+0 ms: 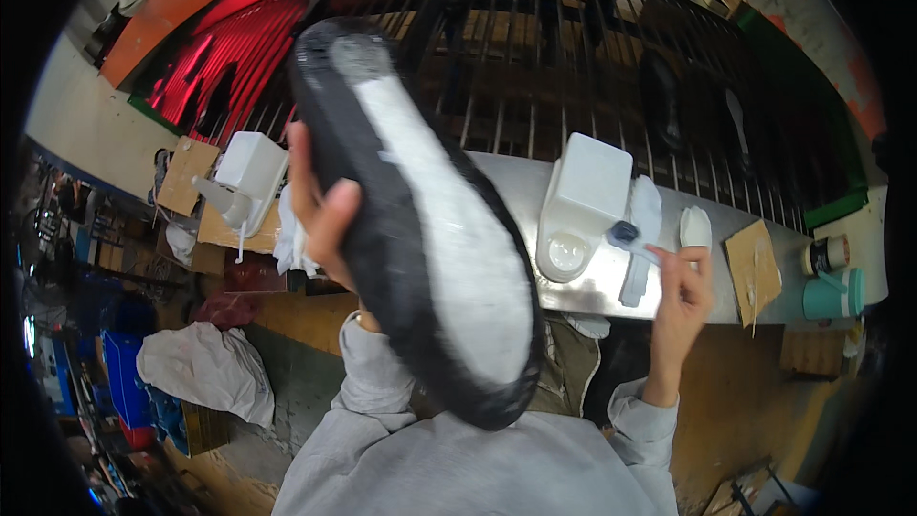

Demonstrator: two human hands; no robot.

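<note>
My left hand [330, 229] grips a black shoe [382, 239] by its side and holds it up, bottom toward me. A long white area [458, 258] runs along that bottom, and the heel end points away to the upper left. Motion slightly blurs the shoe. In my right hand [683, 291] a small brush with a dark head [624, 233] is pinched by its pale handle, over the metal table. Just left of the brush stands a white plastic dispenser [587, 191] with a round cup [565, 254] at its front.
Beyond the table runs a barred rack [497, 105] carrying dark soles [661, 100], lit red at the left. Another white dispenser [250, 167] stands on the left. Cardboard [753, 272] and a teal mug [831, 294] sit at the right. A white sack [210, 368] lies lower left.
</note>
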